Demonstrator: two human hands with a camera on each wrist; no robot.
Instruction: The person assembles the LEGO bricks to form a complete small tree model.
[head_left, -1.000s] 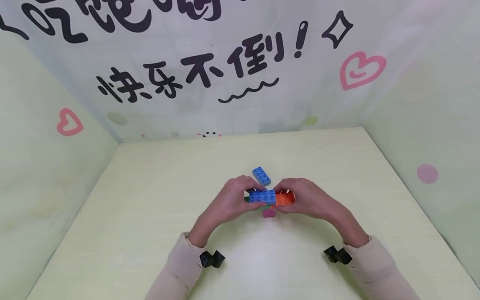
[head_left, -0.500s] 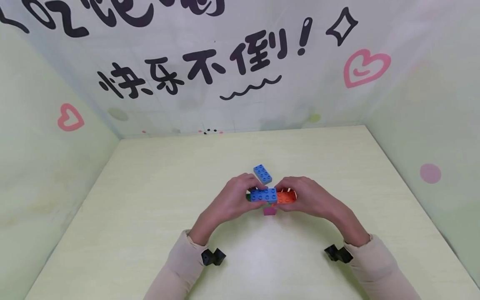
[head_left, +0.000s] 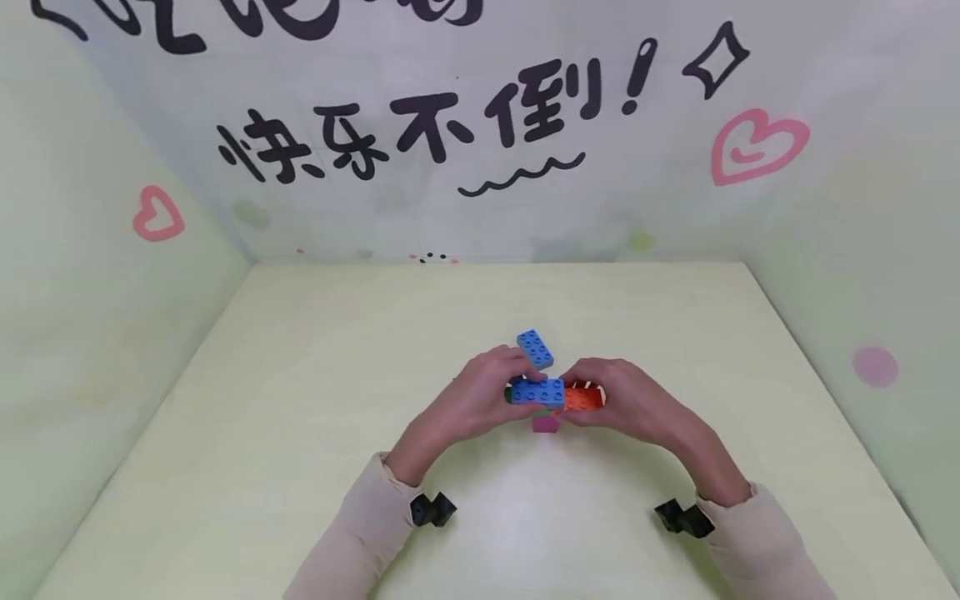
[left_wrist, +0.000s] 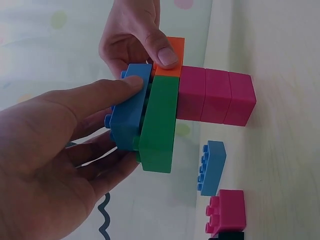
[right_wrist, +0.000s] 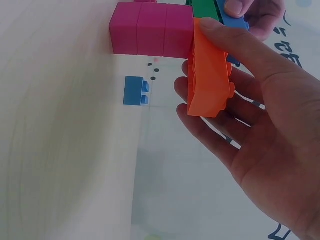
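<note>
Near the table's middle stands a column of three pink toy bricks [left_wrist: 215, 97], topped by a green brick [left_wrist: 159, 125] and an orange brick [right_wrist: 207, 75] end to end. My left hand [head_left: 483, 396] pinches a blue brick [head_left: 537, 392] between thumb and fingers, over the green one. In the left wrist view a narrow gap with green studs shows between blue and green, wider toward one end. The orange brick's free end is gripped by my right hand [head_left: 630, 396], thumb on one side and fingers on the other. The column is mostly hidden in the head view.
A loose blue brick [head_left: 535, 349] lies on the table [head_left: 337, 333] just behind the hands. In the left wrist view a separate pink brick [left_wrist: 230, 210] and a dark piece [left_wrist: 230, 236] appear beyond it. Printed walls enclose the table's back and sides.
The head view has shifted slightly, so everything sits a little further right in it. Both hands keep their holds on the blue and orange bricks, with hardly any movement.
</note>
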